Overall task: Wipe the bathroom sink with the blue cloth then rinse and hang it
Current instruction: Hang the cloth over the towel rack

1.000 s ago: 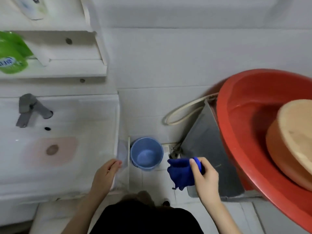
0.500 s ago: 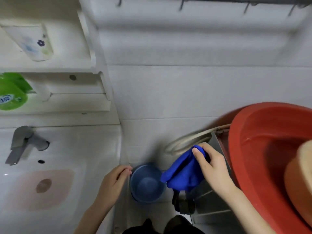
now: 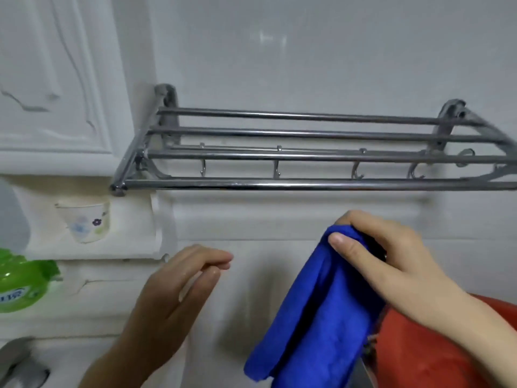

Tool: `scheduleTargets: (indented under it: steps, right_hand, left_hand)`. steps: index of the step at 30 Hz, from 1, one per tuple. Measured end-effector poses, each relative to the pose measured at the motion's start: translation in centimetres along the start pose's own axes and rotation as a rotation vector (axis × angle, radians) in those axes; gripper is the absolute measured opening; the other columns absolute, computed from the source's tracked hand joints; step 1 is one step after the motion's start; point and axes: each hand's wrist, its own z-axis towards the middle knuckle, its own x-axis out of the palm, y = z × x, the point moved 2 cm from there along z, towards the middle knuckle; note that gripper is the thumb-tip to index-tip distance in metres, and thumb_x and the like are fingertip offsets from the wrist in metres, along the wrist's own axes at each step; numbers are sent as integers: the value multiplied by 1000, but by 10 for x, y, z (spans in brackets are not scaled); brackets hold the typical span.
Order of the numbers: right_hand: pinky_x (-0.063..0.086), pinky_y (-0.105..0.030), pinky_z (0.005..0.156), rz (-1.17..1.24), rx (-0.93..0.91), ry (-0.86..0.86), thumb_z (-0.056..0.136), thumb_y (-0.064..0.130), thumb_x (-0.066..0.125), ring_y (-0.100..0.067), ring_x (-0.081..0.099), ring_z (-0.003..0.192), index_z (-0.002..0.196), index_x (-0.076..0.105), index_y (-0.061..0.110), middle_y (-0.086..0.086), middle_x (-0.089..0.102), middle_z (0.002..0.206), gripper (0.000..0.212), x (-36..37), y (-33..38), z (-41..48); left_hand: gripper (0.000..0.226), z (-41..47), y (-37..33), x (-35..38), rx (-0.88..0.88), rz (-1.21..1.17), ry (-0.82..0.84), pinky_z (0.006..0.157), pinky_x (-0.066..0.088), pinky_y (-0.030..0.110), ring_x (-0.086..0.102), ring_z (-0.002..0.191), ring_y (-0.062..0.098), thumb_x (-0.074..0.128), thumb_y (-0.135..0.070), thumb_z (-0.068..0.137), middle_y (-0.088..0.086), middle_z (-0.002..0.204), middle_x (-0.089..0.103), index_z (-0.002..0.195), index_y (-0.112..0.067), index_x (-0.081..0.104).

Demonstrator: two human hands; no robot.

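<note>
My right hand (image 3: 391,264) pinches the one blue cloth (image 3: 316,317), which hangs below the rack (image 3: 307,158) with its four bars and four visible hooks. My left hand (image 3: 173,298) is empty, fingers loose.

A chrome towel rack (image 3: 316,152) with a row of hooks is fixed to a white tiled wall (image 3: 307,51). At left, a white shelf (image 3: 92,247) carries a flowered paper cup (image 3: 85,221); below it sits what may be a green bottle (image 3: 21,281).
</note>
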Motion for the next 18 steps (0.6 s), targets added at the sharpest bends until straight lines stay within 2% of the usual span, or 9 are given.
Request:
scheduleTargets:
  steps: [3,7,11,13,16,18]
  right_hand:
    - [33,-13,56,-135,-172,-28,93,21,55,-11,45,59,74,58,7,-1,50,61,23,-30,24,26]
    - [37,-14,60,-240,-334,-46,95,19,55,-14,52,66,82,62,9,2,56,67,18,-61,48,53]
    - [38,-14,63,-228,-377,-51,95,19,53,-15,55,72,87,65,10,3,62,72,17,-76,57,76]
    - [39,-18,65,-225,-392,-56,96,19,54,-17,55,73,89,65,9,0,63,74,17,-79,59,86]
    - [39,-17,67,-210,-428,-100,97,16,54,-15,54,73,90,64,6,-3,63,77,15,-86,62,99]
    - [38,-16,67,-192,-437,-138,97,15,55,-11,53,73,91,64,5,-1,62,77,15,-91,64,107]
  left_hand:
    - [23,38,-45,-16,143,112,-55,83,43,7,63,101,4,45,-30,94,-18,101,65,104,-34,65]
    - [23,76,-87,-23,331,207,-77,84,42,10,63,100,9,46,-22,96,-12,98,65,106,-20,67]
    - [26,106,-99,-10,198,145,51,88,50,26,64,102,10,50,-26,94,-10,103,70,109,-17,70]
    - [34,116,-102,3,103,-48,213,95,51,33,65,108,14,45,-28,96,-3,112,72,116,-13,68]
    - [43,125,-104,19,6,-346,361,99,52,34,61,116,32,39,-28,100,19,123,64,126,-1,58]
    - [44,129,-104,24,-66,-441,403,96,54,34,63,115,28,41,-31,99,18,124,64,127,-1,57]
